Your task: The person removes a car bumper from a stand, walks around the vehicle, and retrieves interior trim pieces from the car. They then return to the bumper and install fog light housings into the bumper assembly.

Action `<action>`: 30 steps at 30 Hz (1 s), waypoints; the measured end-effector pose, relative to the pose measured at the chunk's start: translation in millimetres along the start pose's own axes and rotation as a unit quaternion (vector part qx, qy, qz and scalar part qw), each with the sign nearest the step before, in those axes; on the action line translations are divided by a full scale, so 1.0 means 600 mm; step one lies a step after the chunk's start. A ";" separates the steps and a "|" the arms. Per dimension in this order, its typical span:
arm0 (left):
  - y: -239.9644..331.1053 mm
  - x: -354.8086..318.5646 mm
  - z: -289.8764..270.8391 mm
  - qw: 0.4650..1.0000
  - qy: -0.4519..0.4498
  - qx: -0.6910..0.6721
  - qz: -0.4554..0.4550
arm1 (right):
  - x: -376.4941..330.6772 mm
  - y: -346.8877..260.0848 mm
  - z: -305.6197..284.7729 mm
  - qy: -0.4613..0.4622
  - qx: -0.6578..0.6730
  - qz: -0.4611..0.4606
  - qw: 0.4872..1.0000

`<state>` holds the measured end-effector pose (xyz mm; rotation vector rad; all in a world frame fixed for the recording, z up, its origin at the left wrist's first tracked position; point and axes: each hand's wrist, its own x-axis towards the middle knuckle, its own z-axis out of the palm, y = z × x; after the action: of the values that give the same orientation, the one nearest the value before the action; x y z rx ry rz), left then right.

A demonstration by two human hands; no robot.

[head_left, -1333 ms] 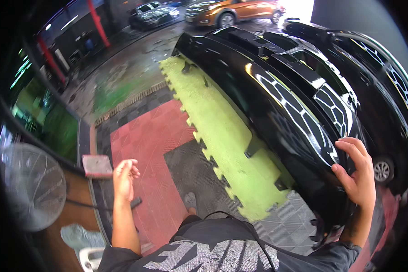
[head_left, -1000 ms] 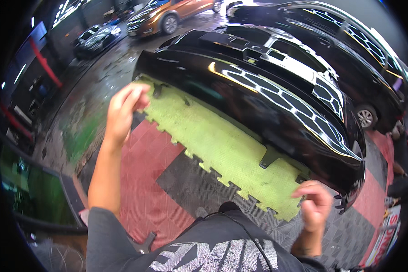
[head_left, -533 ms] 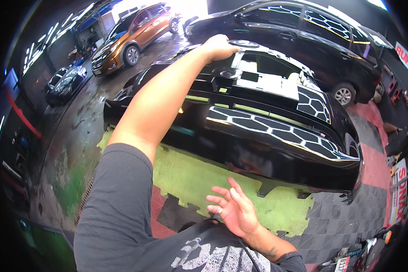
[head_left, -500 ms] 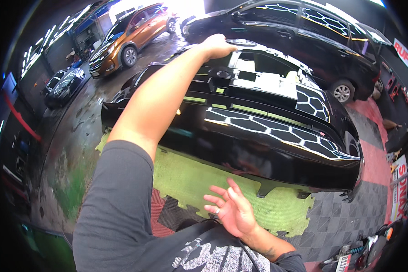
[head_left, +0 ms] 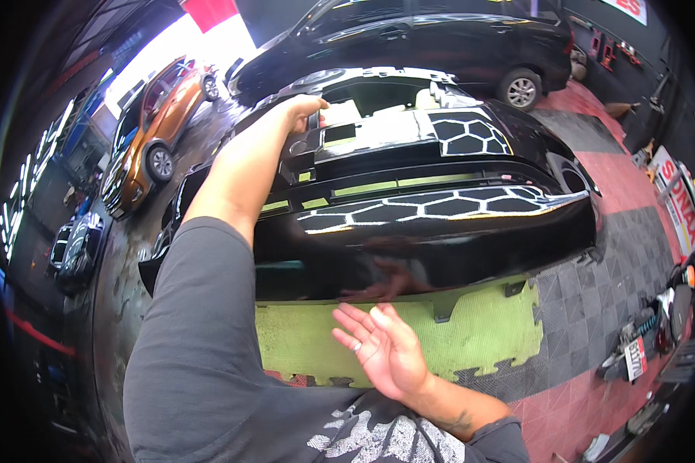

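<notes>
A glossy black car bumper (head_left: 440,247) lies across the middle of the view, with bright hexagonal light reflections on its surface. My left arm reaches forward over it. At the far upper part of the bumper, my left hand (head_left: 307,113) has its fingers curled round a dark piece of its upper frame; the fingertips are partly hidden. Closer to my body, my right hand (head_left: 390,351) is palm up with its fingers apart, holding nothing. It is just short of the bumper's near edge, and a ring shows on one finger.
Green foam mats (head_left: 486,332) lie beneath the bumper, on grey and red floor tiles (head_left: 594,285). Beyond stands a black car (head_left: 409,46); an orange car (head_left: 143,150) is at the left. A motorcycle (head_left: 656,332) and a sign board (head_left: 678,204) are on the right.
The view has turned, so the bumper and cars appear shifted left. My left hand stays at about the same part of the bumper's upper frame. My right hand remains open near my body.
</notes>
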<state>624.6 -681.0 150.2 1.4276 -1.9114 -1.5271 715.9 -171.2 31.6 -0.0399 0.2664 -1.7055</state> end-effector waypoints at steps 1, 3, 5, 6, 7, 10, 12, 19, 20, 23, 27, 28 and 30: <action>0.028 -0.044 0.040 0.998 0.005 0.067 0.009 | 0.007 -0.008 -0.008 0.002 0.000 -0.012 1.000; 0.034 -0.073 0.033 0.998 0.021 0.048 0.021 | 0.009 -0.014 0.006 0.011 -0.023 -0.003 1.000; 0.047 -0.102 0.024 0.999 0.024 0.014 0.038 | 0.004 -0.017 0.020 -0.002 -0.042 -0.006 0.999; 0.055 -0.120 0.007 0.999 0.025 0.011 0.043 | 0.006 -0.013 0.024 -0.001 -0.074 -0.007 0.997; 0.078 -0.153 0.009 0.997 0.029 0.012 0.069 | 0.000 -0.018 0.033 0.010 -0.072 -0.011 0.997; 0.151 -0.275 0.008 0.988 0.030 0.013 0.152 | -0.005 -0.018 0.044 0.011 -0.097 -0.028 0.995; 0.201 -0.324 -0.002 0.976 0.057 0.022 0.209 | 0.016 -0.027 0.031 -0.031 -0.107 -0.066 0.992; 0.301 -0.521 -0.086 0.903 0.132 -0.105 0.394 | 0.131 -0.035 0.099 0.009 -0.140 -0.223 0.965; 0.300 -0.529 -0.091 0.886 0.140 -0.131 0.422 | 0.133 -0.039 0.107 -0.024 -0.116 -0.209 0.971; 0.254 -0.555 -0.101 0.853 0.170 -0.118 0.479 | 0.153 -0.045 0.132 -0.061 -0.045 -0.181 0.981; 0.177 -0.489 -0.038 0.813 0.109 -0.197 0.538 | 0.274 -0.103 0.077 0.008 0.013 -0.239 0.971; 0.166 -0.484 -0.027 0.799 0.122 -0.199 0.555 | 0.314 -0.106 0.066 0.004 0.011 -0.258 0.966; 0.124 -0.495 -0.021 0.780 0.155 -0.207 0.570 | 0.377 -0.098 0.063 -0.018 0.011 -0.261 0.965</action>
<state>732.5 -446.6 316.1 0.1358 -1.5338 -0.8901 630.7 -391.1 51.4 -0.1331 0.2203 -2.2306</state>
